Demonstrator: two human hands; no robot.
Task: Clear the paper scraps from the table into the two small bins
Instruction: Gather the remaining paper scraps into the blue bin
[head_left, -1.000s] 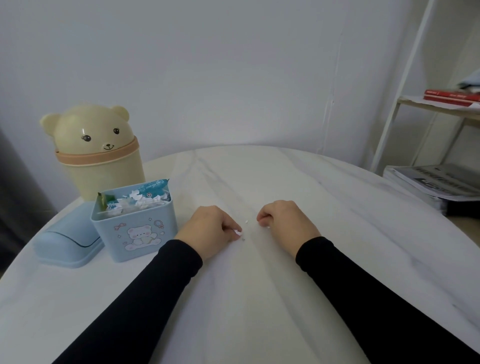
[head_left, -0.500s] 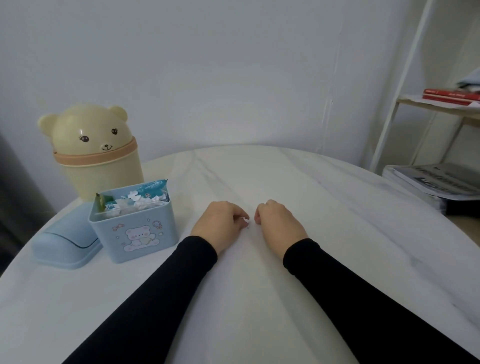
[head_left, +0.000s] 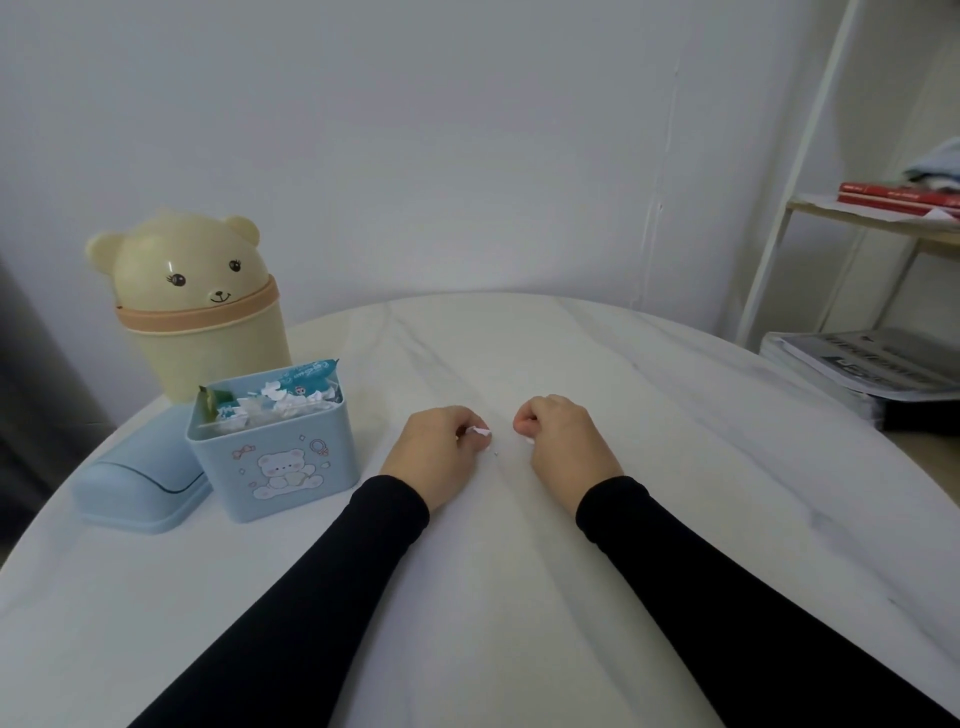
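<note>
1. Both hands have drawn slightly apart since the earlier frame, exposing a white scrap at the left fingertips.
2. Bear-shaped bin (head_left: 200, 306) stands at the far left of the table (head_left: 675, 441), lid closed; blue bin (head_left: 275, 447) sits just in front, open and filled with scraps.
3. Left hand (head_left: 439, 449) is curled, pinching a paper scrap (head_left: 479, 431).
4. Tiny fleck (head_left: 495, 453) lies on the table between the hands.
5. Right hand (head_left: 563, 436) is clenched; contents cannot be determined.
6. Blue bin lies left of the left hand, the nearer hand for disposal.
</note>
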